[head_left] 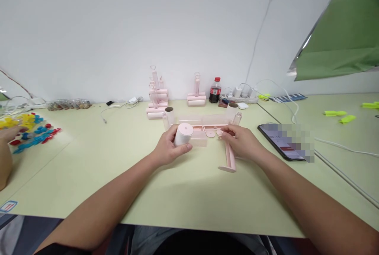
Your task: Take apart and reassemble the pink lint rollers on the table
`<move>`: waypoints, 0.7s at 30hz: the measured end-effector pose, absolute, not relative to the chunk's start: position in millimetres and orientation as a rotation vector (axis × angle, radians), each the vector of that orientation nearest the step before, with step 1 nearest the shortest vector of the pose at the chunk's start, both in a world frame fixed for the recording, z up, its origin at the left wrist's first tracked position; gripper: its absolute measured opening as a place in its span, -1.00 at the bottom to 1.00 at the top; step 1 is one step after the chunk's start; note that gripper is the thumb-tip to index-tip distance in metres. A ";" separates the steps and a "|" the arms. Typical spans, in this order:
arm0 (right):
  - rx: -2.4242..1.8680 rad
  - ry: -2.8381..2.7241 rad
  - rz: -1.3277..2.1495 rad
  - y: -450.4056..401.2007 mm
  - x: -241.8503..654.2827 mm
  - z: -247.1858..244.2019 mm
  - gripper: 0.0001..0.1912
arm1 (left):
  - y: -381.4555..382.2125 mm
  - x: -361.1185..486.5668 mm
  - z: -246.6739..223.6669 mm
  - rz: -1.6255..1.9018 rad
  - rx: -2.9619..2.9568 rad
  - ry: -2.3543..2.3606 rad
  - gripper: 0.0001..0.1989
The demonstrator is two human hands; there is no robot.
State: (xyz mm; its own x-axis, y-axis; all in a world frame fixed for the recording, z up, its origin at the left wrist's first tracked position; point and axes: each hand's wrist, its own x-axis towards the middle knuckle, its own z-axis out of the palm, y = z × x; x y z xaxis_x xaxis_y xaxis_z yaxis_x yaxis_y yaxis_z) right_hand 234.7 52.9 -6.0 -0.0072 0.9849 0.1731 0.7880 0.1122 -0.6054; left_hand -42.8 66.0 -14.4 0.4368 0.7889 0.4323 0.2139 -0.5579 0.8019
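My left hand (171, 147) is wrapped around a white lint roller roll (181, 138), held tilted above the table, with a pink round cap (186, 129) on its upper end. Over the pink parts, my right hand (241, 141) has its fingertips pinched together; a small pink piece shows at them, but what they hold is unclear. Below that hand a pink roller frame (230, 159) extends toward me, partly hidden by the hand. A pink disc (210, 134) lies between the hands. Behind are a clear pink-tinted cover (199, 141) and a cardboard-cored roll (232, 107).
Assembled pink lint rollers (156, 109) and another set (196, 99) stand by the wall. Beside them are a cola bottle (215, 90) and a power strip (251, 99). A phone (281, 144) lies right. Another person's hand (8, 133) is among colourful pieces (38, 136) at far left.
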 end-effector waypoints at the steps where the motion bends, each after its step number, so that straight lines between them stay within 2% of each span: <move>1: -1.722 -1.826 0.463 52.3 234.4 -5.5 -0.72 | 66.3 -42.8 -14.3 1.094 2.045 0.829 -0.61; 7: -1.428 -1.855 0.463 37.8 219.2 -6.4 -0.68 | 63.3 -35.9 -13.1 1.212 2.086 0.816 -0.65; 12: -1.097 -2.063 0.733 13.7 193.3 -8.5 -0.45 | 54.9 -24.5 -13.9 1.206 1.677 0.724 -0.56; 16: -0.925 -2.012 0.918 8.6 184.9 -10.4 -0.55 | 54.0 -21.5 -15.0 1.210 1.457 0.645 -0.48; 21: -0.922 -1.781 1.042 15.5 187.2 -16.4 -0.55 | 58.4 -23.0 -14.0 1.230 1.382 0.676 -0.34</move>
State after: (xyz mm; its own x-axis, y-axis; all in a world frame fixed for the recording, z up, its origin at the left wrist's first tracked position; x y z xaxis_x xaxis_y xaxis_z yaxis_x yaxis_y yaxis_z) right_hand 187.2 15.5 -16.4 -0.3642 0.8815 0.3004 0.1700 0.3801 -0.9092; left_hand -23.0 58.4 -14.0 0.2954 0.9097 0.2920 -0.2415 -0.2246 0.9440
